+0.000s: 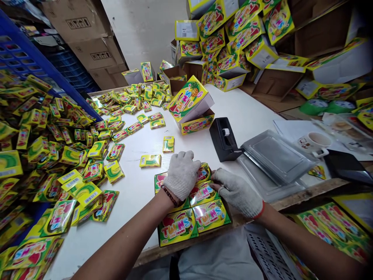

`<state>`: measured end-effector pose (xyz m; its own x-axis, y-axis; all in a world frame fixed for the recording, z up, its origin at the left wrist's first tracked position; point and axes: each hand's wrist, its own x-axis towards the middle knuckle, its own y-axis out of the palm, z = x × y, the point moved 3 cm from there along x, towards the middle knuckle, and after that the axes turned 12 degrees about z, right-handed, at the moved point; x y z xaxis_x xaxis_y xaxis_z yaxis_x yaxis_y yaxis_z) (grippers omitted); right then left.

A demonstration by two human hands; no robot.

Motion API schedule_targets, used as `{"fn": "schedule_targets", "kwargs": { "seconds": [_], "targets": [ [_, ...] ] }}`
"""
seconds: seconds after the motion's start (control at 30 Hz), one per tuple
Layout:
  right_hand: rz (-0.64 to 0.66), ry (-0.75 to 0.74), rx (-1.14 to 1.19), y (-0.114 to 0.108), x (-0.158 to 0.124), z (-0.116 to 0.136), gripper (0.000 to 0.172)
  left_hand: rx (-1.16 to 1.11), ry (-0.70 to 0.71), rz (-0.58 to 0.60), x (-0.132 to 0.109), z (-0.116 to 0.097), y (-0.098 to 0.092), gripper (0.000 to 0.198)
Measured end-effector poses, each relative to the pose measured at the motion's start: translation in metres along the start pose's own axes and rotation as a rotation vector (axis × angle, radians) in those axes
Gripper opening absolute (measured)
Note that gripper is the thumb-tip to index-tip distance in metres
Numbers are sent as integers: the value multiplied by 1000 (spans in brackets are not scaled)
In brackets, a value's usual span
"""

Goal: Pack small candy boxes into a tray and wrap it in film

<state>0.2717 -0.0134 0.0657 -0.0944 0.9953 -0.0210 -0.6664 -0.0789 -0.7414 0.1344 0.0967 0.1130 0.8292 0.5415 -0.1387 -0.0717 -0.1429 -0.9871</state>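
Both my hands wear white knit gloves. My left hand (181, 174) lies palm down, fingers curled, on a block of yellow-green "Twins" candy boxes (192, 217) set side by side at the table's near edge. My right hand (237, 190) presses against the block's right side, fingers pinching at one box's edge. An open Twins carton (190, 105) stands tilted behind them. Two loose small packets (150, 160) (168, 144) lie just left of my left hand.
A big heap of small packets (58, 147) covers the table's left, against a blue crate (35, 58). A black tape dispenser (224, 139), clear plastic trays (274, 159) and a mug (314, 142) sit on the right. Stacked cartons (233, 35) fill the back.
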Motion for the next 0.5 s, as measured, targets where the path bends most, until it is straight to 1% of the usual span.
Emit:
{"fn": "schedule_targets", "kwargs": {
  "seconds": [0.07, 0.1, 0.13, 0.17, 0.2, 0.27, 0.33, 0.43, 0.5],
  "targets": [
    [-120, -39, -96, -6, 3, 2, 31, 43, -25, -30, -11, 4, 2, 14],
    [-154, -93, -157, -9, 8, 6, 38, 29, -47, -31, -15, 8, 4, 15],
    [-150, -151, -222, -12, 14, 10, 43, 10, -59, -23, -19, 13, 7, 16],
    [-106, -196, -292, -13, 22, 15, 43, -8, -54, -6, -21, 17, 10, 17],
    [-32, -213, -366, -15, 31, 20, 39, -20, -35, 16, -22, 20, 14, 17],
    [129, -177, -522, -15, 46, 29, 28, -28, 5, 46, -23, 24, 20, 15],
    [225, -142, -660, -14, 54, 37, 19, -46, 22, 25, -25, 26, 23, 13],
    [248, -125, -791, -5, 49, 47, 19, -115, 8, -78, -33, 23, 21, 17],
    [216, -101, -850, 3, 41, 48, 24, -166, 42, -113, -38, 21, 19, 21]
  ]
}}
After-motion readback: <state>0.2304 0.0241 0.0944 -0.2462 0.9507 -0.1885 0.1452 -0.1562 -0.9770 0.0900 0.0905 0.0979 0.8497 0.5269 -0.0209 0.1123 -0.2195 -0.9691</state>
